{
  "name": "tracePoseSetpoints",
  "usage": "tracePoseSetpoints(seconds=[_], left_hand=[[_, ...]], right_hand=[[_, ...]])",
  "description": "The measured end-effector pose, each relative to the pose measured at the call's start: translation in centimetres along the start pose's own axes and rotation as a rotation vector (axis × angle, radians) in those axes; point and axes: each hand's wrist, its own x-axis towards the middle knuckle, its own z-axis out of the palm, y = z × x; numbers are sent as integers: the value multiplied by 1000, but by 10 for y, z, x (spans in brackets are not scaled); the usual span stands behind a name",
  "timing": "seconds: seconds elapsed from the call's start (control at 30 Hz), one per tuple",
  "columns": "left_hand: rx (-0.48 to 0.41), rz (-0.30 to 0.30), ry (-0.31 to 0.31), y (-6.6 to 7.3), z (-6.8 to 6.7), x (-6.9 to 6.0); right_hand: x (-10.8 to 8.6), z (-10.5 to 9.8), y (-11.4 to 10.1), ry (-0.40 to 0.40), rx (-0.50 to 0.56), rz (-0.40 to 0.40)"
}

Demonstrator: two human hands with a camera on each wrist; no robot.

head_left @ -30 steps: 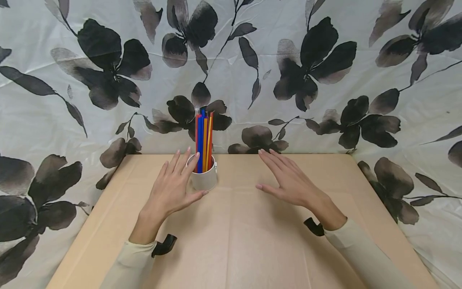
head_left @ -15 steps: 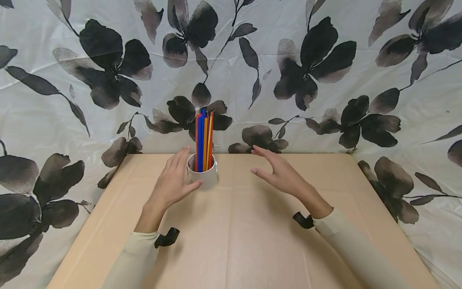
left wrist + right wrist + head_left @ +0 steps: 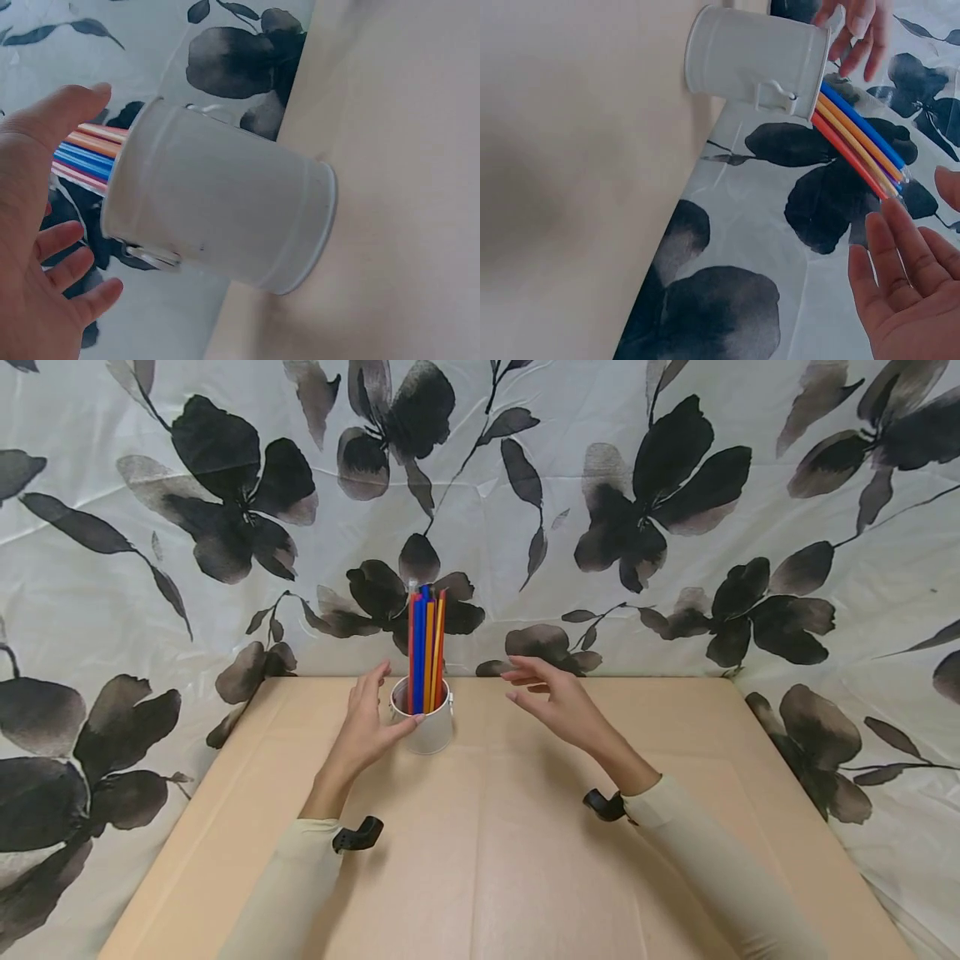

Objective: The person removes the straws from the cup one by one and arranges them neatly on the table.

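A white metal cup (image 3: pixel 431 735) stands upright near the table's back edge, holding several long sticks (image 3: pixel 426 652) in blue, orange, yellow and red. My left hand (image 3: pixel 362 731) is at the cup's left side, fingers extended, thumb in front of its rim; contact is unclear. In the left wrist view the cup (image 3: pixel 217 195) shows a small side handle (image 3: pixel 154 257), and the hand (image 3: pixel 37 225) is beside its rim. To the right of the cup, my right hand (image 3: pixel 566 706) hovers apart from it, fingers loosely bent, holding nothing. The right wrist view shows that hand (image 3: pixel 911 285) near the stick tips.
The cup stands on a light wooden-looking tabletop (image 3: pixel 525 860) with a faint crease down its middle. Behind and beside the table hangs a white cloth (image 3: pixel 525 610) with dark flowers. Black bands with cameras (image 3: pixel 358 834) are on both wrists.
My right hand has moved left, closer to the cup, and its fingers have bent a little. My left hand has turned and shifted slightly, its thumb now in front of the cup's rim.
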Motion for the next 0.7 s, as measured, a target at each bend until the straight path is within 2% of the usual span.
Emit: tracePoseSetpoints(seconds=[0.3, 0.7], left_hand=[[-154, -73, -28, -13, 10, 9], [-363, -93, -96, -23, 19, 18]], right_hand=[[20, 12, 1, 15, 54, -18], [40, 31, -3, 29, 44, 31]])
